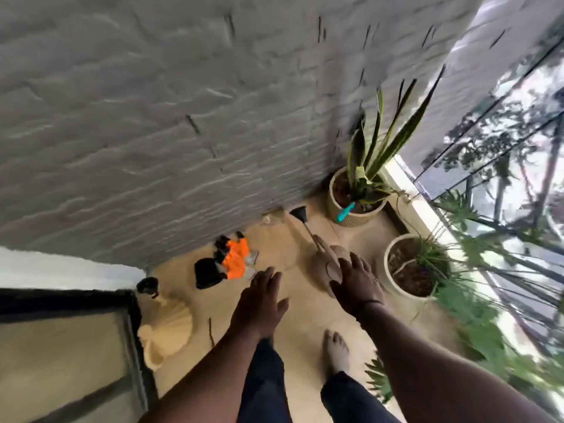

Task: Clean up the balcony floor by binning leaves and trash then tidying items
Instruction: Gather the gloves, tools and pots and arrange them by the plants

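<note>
My right hand (pixel 355 280) reaches forward with fingers spread over the top of a beige watering can (pixel 320 264) on the balcony floor; whether it touches the can is unclear. The can's spout ends in a black nozzle (pixel 299 213) near the wall. My left hand (pixel 259 300) hovers open above the floor (pixel 293 331), holding nothing. Orange and black gloves (pixel 233 257) lie by the wall beside a black item (pixel 207 273). A thin dark twig (pixel 211 331) lies on the floor near my left forearm.
A grey brick wall (pixel 152 132) runs along the left. A snake plant pot (pixel 354 216) with a teal tool (pixel 345 213) stands in the corner, another pot (pixel 393 285) beside the glass railing (pixel 488 141). A beige fan-shaped object (pixel 168 328) sits by the door frame (pixel 134 331). My bare foot (pixel 335 349) stands below the can.
</note>
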